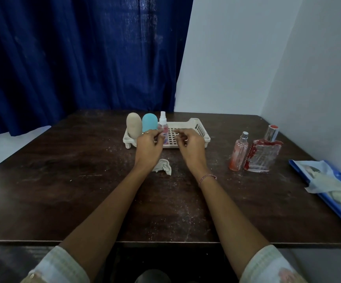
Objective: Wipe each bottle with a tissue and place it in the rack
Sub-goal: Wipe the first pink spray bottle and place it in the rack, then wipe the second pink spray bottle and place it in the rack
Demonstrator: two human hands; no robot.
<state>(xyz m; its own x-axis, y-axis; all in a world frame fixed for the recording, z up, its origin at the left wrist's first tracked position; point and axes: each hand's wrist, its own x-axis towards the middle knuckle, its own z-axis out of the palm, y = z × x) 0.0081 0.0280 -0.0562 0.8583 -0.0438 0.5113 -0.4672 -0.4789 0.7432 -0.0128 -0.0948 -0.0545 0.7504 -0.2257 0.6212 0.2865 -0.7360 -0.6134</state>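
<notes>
Bottles first, and the one we care about now is the small clear spray bottle with pink liquid and a white pump top [163, 127], standing upright inside the white slotted plastic rack [196, 129], third in a row beside the beige rounded bottle [133, 125] and the pale blue rounded bottle [149, 123]. Our left hand [148, 147] sits right at its base, fingers curled close around the lower body, though we cannot tell whether they are gripping or only brushing it. Our right hand [190, 146] hovers over the rack's grid floor, fingers half bent and holding nothing. The risk, as we judge it: this bottle is tall, narrow and light, so a finger dragging away from it could tip it into the blue one or flat onto the grid, and the perforated floor may give it uneven footing. Its label shows pink and blue print; the cap looks seated. Two bottles wait on the dark wooden table [63, 190] to the right, well apart from the rack: a slim pink spray bottle [238, 153] and, just beside it, a square glass perfume bottle with red patches and a silver cap [264, 154]. A crumpled white tissue [162, 166] lies near the left wrist, and a careless sleeve could sweep it off.
</notes>
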